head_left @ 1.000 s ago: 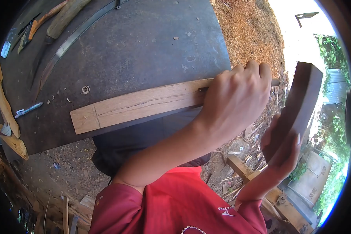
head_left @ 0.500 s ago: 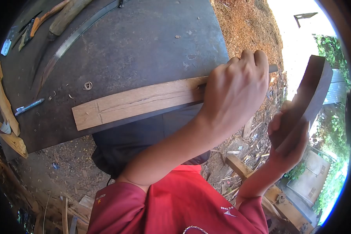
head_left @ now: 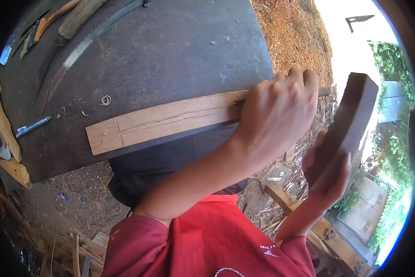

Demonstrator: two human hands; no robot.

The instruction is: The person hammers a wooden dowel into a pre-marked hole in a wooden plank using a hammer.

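while the wooden strip (head_left: 166, 121) lies flat along the near edge of the dark table (head_left: 170, 51), our left hand (head_left: 276, 115) is clenched around a thin metal tool (head_left: 325, 92) set against the strip's right end. our right hand (head_left: 325, 177) grips a dark wooden block (head_left: 353, 115), raised beside the table, apart from the tool.

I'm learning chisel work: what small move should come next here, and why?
Probably bring the block down on the chisel's butt end. The left hand holds the chisel against the plank, and the right hand has the block raised beside it, apart from it.
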